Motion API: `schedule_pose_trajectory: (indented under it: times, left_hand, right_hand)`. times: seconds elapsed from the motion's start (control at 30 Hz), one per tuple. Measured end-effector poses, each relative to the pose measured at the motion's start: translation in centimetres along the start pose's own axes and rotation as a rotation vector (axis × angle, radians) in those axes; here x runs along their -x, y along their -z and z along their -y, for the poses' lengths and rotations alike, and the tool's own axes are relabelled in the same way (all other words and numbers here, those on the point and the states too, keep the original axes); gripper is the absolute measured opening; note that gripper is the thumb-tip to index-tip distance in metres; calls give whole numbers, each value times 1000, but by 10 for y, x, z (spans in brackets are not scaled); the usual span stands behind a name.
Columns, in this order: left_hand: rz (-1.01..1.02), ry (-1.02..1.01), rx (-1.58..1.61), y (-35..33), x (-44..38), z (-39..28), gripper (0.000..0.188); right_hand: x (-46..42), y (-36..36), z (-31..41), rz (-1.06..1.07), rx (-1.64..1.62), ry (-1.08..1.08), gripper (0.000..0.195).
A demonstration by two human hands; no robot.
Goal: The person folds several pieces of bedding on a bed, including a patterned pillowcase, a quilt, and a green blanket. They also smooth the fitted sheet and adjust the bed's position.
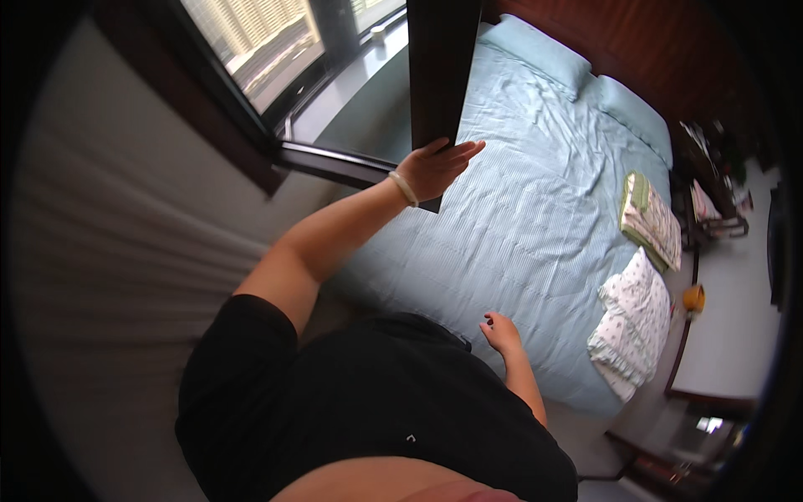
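Note:
My left hand (433, 169), with a pale bangle on the wrist, lies against the lower part of a dark upright frame member (444, 69). Its fingers stretch out past the member's right edge rather than wrapping round it. Left of this member, a dark-framed window (263, 50) shows buildings outside. My right hand (502, 334) hangs in front of my body, loosely curled and holding nothing. Beneath it in the view spreads a double bed with a light blue striped cover (502, 251), wrinkled toward the pillow end.
Two light blue pillows (546, 56) rest by a reddish-brown wooden headboard (627, 44). Folded floral bedding (652, 219) and a white patterned pillow or cloth (633, 326) lie along the bed's right side. A pale curtain (125, 263) hangs at left. An orange object (694, 299) is at right.

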State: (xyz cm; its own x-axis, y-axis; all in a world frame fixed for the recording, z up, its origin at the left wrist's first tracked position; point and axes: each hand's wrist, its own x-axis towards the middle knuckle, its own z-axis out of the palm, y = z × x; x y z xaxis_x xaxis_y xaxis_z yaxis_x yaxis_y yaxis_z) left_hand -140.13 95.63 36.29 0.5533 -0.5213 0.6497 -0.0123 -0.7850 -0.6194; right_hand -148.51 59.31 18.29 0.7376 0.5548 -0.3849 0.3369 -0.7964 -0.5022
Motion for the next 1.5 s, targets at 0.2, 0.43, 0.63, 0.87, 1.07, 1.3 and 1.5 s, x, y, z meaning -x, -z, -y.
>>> schedule_pose_trajectory:
  times: [0.2,0.43,0.63,0.87,1.07,1.3,1.5]
  left_hand:
    - [337,-94,156,-93,-29,34,31]
    - [446,-136,-53,-149,-60,92,26]
    - [587,-101,-79,-230,-66,125,37]
    - [929,115,401,-240,-50,211,46]
    - [528,502,864,-237,-6,159,34]
    - [1075,1016,1302,-111,303,-5,14]
    - [1272,1748,1034,-42,506,-108,35]
  right_hand:
    - [-4,88,199,-543,-292,242,26]
    - [60,196,343,-940,-249,759,33]
    - [26,212,400,-1403,-600,596,36]
    - [2,199,249,-642,-387,600,42]
    - [-60,94,150,-465,-551,94,49]
    - [-169,12,127,7,-630,-82,31]
    - [-329,-59,184,270,-618,-92,24]
